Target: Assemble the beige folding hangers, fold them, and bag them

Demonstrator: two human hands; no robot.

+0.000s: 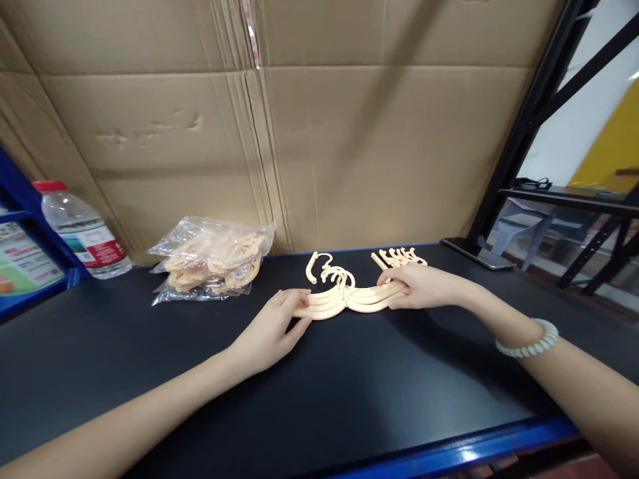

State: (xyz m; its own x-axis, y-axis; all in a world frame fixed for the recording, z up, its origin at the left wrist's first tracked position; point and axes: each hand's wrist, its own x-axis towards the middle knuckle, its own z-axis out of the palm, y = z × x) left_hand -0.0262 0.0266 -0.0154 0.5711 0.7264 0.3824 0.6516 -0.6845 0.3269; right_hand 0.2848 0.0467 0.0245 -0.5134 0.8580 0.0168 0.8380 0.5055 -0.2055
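Note:
Both hands are on a small stack of cream plastic hangers (327, 308), spread out flat on the black table with their hooks pointing away from me. My left hand (272, 327) is closed around the left ends of the stack, thumb in front and fingers behind. At the other side my right hand (424, 286) has its thumb and fingers wrapped round the right ends. Just behind the stack lies a loose cream hanger piece (311, 268) with a hook. More cream hooked pieces (402, 255) lie in a row behind my right hand, which partly covers them.
Clear plastic bags of cream hangers (214, 259) sit at the back left. Beside them a water bottle (84, 229) with a red cap leans by the blue frame. A phone (478, 254) lies at the back right. Cardboard (399, 153) walls off the table's back edge.

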